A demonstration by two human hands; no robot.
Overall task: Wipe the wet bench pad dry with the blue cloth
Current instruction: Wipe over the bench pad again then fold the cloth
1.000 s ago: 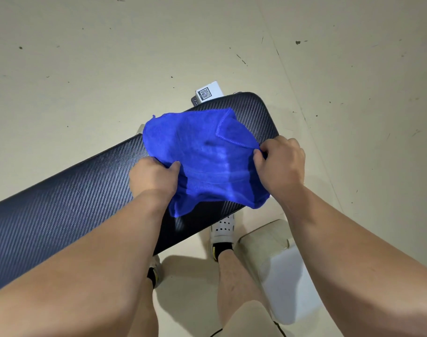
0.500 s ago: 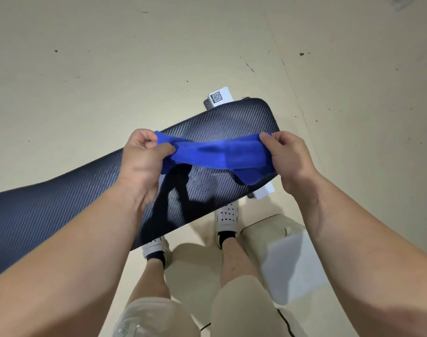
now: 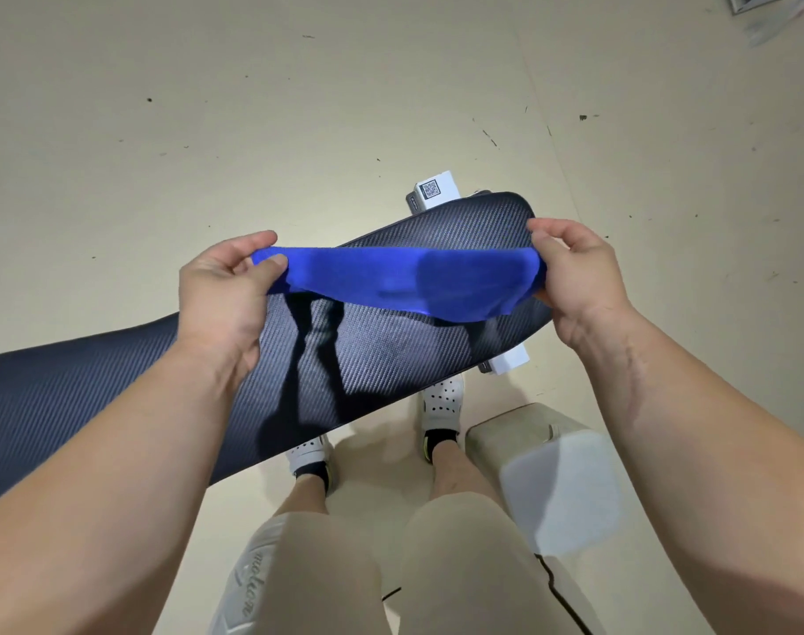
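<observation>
So the left hand (image 3: 228, 291) sits at centre-left of the frame, thumb and fingers pinched on the left end of the blue cloth (image 3: 404, 279), and the right hand (image 3: 579, 277) at centre-right is doing the same thing, pinched onto the right end. Between them the cloth is pulled out into a long horizontal band, sagging a bit lower toward the right side, and it's held up off the bench pad (image 3: 368, 350) rather than lying on it, you can see its dark shadow plus the shadows of the arms falling on the pad underneath. The pad itself is a long black cushion with a carbon-fibre-looking weave, running diagonally from the left edge of the frame up to a rounded end at centre-right. Can't really tell from here whether it's wet or not. Just past that rounded end there's a white tag with a QR code (image 3: 432, 189) poking out. Below the pad, bottom centre, you get the person's legs in beige shorts and white perforated shoes (image 3: 441, 398) on the pale floor (image 3: 208, 130), and to the lower right there's a whitish blocky container (image 3: 556, 474) sitting beside the right leg.
</observation>
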